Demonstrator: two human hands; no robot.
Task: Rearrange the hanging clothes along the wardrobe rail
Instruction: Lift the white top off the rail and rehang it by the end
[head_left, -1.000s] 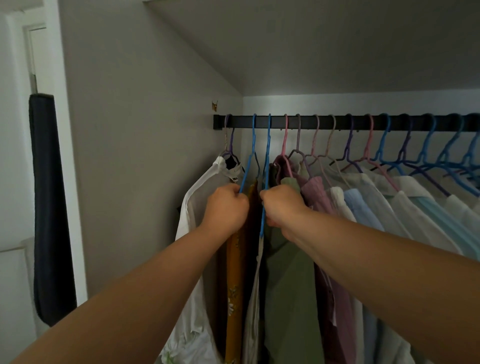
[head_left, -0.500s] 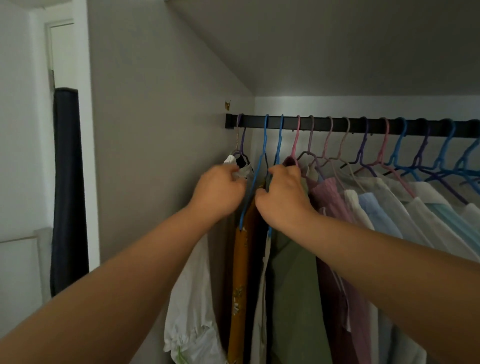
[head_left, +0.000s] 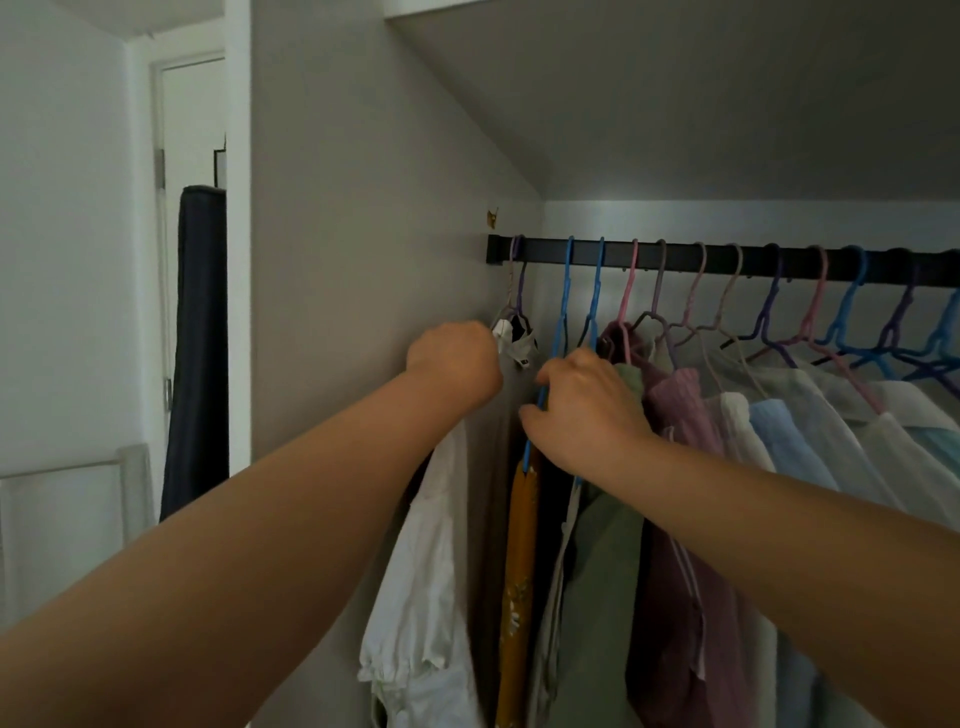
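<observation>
Two hands apart below black rail (head_left: 675, 258), left hand (head_left: 457, 364) fisted on white garment (head_left: 431, 571) collar, right hand (head_left: 587, 410) pinching blue hanger (head_left: 558, 332), green shirt (head_left: 597, 597) just beside

Hangers (head_left: 696, 291) hook over the rail (head_left: 727, 257), garments (head_left: 675, 467) below them. Left hand (head_left: 454, 364) lies nearest the side wall (head_left: 363, 260); right hand (head_left: 587, 410) lies just right of it.

Dim and flat inside the wardrobe, with a pale glow on the back wall (head_left: 727, 223) just above the rail (head_left: 701, 257). The doorway (head_left: 192, 119) at left is brighter. Garments low down sink into shadow; edges bow slightly; detail is soft.
</observation>
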